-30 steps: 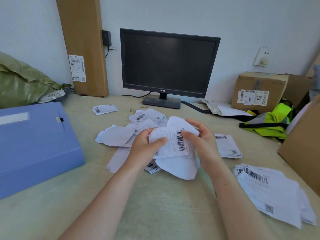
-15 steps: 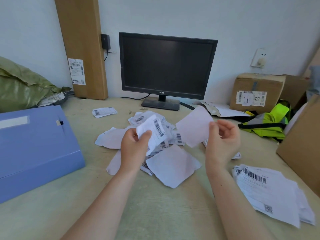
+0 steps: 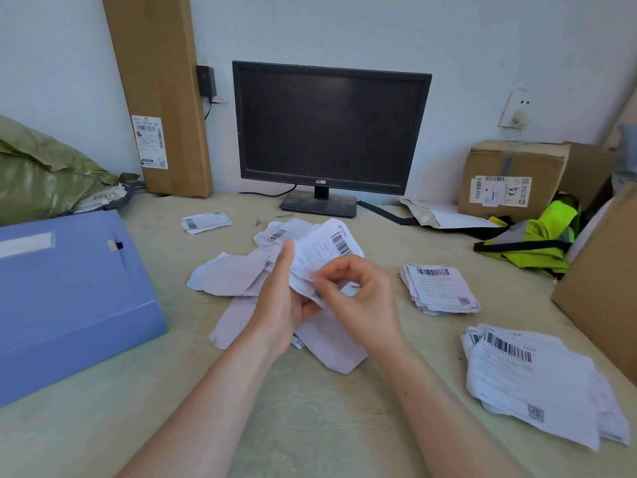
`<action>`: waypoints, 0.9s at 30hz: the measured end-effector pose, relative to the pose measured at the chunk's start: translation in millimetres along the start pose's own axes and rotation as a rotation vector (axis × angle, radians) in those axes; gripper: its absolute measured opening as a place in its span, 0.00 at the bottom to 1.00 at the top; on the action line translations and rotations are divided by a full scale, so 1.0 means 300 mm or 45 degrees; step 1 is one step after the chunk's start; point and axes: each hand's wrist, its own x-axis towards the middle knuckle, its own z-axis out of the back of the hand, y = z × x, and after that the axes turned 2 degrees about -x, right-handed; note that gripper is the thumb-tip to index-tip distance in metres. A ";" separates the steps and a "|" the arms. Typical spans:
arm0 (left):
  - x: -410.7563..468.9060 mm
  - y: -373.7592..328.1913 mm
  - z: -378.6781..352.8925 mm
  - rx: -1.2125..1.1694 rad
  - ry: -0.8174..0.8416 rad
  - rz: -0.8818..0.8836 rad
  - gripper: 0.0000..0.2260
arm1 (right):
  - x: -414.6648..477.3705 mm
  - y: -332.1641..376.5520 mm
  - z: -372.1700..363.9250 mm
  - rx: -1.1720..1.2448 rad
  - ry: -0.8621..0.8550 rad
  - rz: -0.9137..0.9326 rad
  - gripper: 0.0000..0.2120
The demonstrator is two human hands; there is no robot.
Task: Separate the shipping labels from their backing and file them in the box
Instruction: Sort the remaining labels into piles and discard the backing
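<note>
Now: left hand (image 3: 279, 298) holds one label (image 3: 324, 251) up off the surface (image 3: 310, 426). Its fingers run up the back of the sheet and the thumb is curled at the lower edge. Judged purpose: the fingers act as a stiff backstop for limp paper.

Right hand (image 3: 362, 298) pinches the label's lower edge between thumb and forefinger, with the other fingers curled loosely clear. Judged: it is picking at a corner to start the peel, so the step in hand is separating, not filing.

Label: thin white paper with a black barcode at the top and fine print below. It bows slightly along its length.

Directly under the hands is a loose heap of backings (image 3: 234, 276). They are plain, pale and unprinted, with rounded corners, and they overlap at odd angles. Probably they are dropped where the work happens.

Right of the hands, a small stack (image 3: 439, 288) of labels lies face up, edges roughly squared. Nearer the body, a large stack (image 3: 531, 374) is fanned out and less tidy. Cannot tell which stack is peeled and which is waiting.

Box (image 3: 69, 288): blue, smooth and flat-sided, lying at far left, well apart from the hands. Its lid is closed, with a small clasp at the edge. It will likely need opening before anything is filed.

Surface: pale and matte, with a faint grain.
</note>
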 end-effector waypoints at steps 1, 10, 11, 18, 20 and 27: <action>0.001 0.003 -0.002 0.063 -0.036 -0.015 0.20 | 0.001 0.001 0.005 0.002 0.039 0.000 0.09; 0.009 0.016 0.011 0.214 -0.219 -0.086 0.11 | 0.049 -0.027 0.065 0.076 -0.214 -0.204 0.16; 0.005 0.016 0.007 0.216 -0.188 -0.077 0.11 | 0.056 -0.031 0.074 0.118 -0.193 -0.276 0.17; 0.001 -0.005 0.012 0.410 -0.151 -0.135 0.06 | 0.081 -0.034 0.122 0.273 -0.189 -0.329 0.06; 0.000 -0.008 0.018 0.478 -0.146 -0.141 0.06 | 0.081 -0.038 0.124 0.238 -0.122 -0.315 0.06; -0.009 0.002 0.012 0.721 -0.066 -0.087 0.02 | 0.074 -0.046 0.101 0.284 -0.042 -0.352 0.07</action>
